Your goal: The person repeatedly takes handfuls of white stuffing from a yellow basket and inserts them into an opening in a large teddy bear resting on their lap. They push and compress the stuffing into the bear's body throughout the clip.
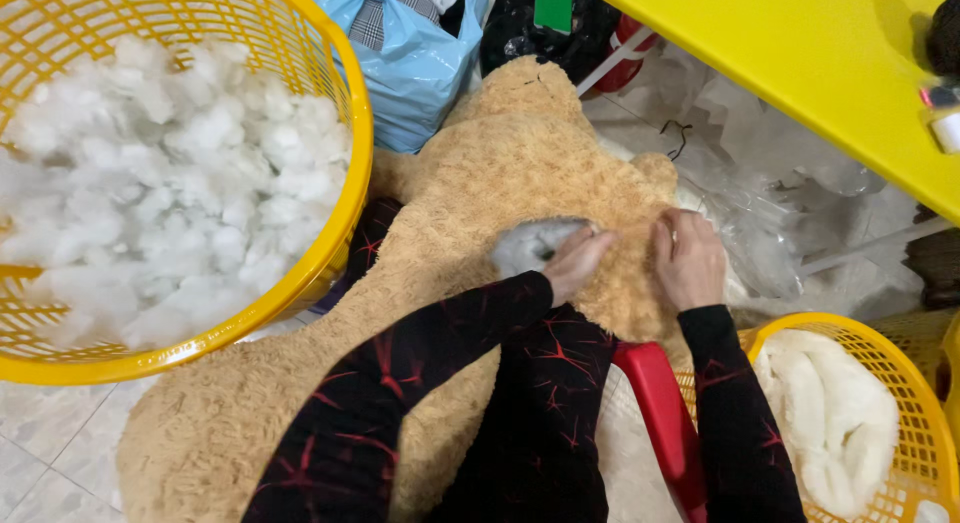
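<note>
Stuffing is the step judged to be in hand, as seen from the head camera: a tuft of white fibre filling (530,245) is held at an opening in the tan plush toy skin (500,193), which is draped across the lap and down to the tiled floor (40,443). The left hand (578,263) is seen with its fingers (590,245) closed on the tuft, pressing it toward the seam. The right hand (688,258) is laid just beside it, its fingers curled and pinching the plush edge so that the opening is kept apart. A large yellow basket (345,83) heaped with loose filling is set at the left, near the toy. A smaller yellow basket (905,383) holding rolled white fleece is placed at the lower right, beneath a yellow desk (800,53). For the next move, the tuft would need to be pushed deep inside while the edge is held taut.
</note>
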